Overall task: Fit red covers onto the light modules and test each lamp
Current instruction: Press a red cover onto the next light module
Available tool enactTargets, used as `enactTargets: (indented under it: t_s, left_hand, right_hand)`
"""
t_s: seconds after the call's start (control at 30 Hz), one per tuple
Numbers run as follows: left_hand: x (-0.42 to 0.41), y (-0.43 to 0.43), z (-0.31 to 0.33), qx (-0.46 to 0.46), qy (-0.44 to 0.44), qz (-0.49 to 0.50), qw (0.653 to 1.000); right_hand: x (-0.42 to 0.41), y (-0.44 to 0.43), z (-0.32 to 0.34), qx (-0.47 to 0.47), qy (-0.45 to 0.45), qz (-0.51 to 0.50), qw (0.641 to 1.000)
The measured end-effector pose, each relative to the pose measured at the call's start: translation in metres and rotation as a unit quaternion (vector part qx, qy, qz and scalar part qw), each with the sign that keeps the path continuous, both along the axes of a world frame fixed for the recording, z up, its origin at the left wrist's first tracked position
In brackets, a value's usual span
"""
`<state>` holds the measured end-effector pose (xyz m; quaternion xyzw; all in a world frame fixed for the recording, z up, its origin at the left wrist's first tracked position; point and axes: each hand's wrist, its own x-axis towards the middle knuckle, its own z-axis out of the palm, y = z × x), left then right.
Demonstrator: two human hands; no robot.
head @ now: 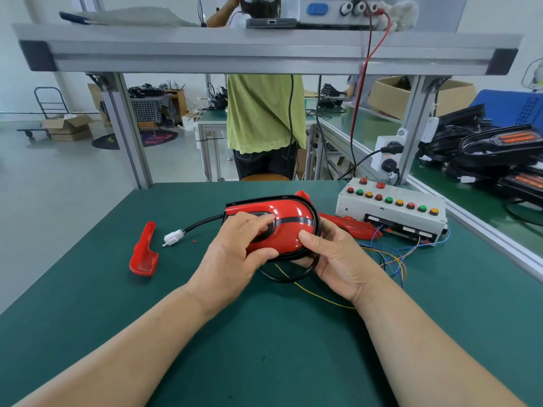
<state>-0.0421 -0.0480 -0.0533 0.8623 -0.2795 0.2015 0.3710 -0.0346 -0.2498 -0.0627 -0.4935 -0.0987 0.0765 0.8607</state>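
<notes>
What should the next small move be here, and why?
Probably press the cover down into the module: the left hand grips it from above and the right hand holds the end. The connector lies unplugged on the mat, so testing likely comes after.

At the middle of the bench (264, 348) I hold the lamp (291, 227): my left fingers (252, 220) lie across its top and my right fingers (313, 242) curl round its right end. Its cable runs left to a connector (172, 237) lying on the bench, and further left lies a loose cover (144, 251). Another cover (352, 226) lies between the lamp and the test box (390, 210) at the right rear. Wires (393, 259) trail from the box towards me. Behind the bench stands a person (264, 113).
</notes>
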Motion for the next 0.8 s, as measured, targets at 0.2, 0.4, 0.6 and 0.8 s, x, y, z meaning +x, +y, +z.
enactTargets:
  t_s: [0.2,0.4,0.6,0.8]
  left_hand:
    - [0.0008,-0.0101,0.0036,-0.025,0.061,-0.035,0.997]
    - [-0.0011,-0.0088,0.0056,0.008,0.018,-0.033,0.999]
    - [-0.0002,-0.0094,0.0058,0.001,0.020,-0.025,0.999]
    - [0.0020,-0.0117,0.0064,-0.069,0.090,-0.006,0.993]
  right_hand:
    - [-0.0023,0.0013,0.0003,-0.004,-0.010,0.011,1.000]
    - [-0.0022,-0.0024,0.0012,-0.007,-0.005,0.031,0.999]
    - [-0.0038,-0.0015,0.0023,-0.013,-0.003,0.029,0.999]
    - [-0.0061,0.0014,0.0038,-0.013,-0.009,0.035,0.999]
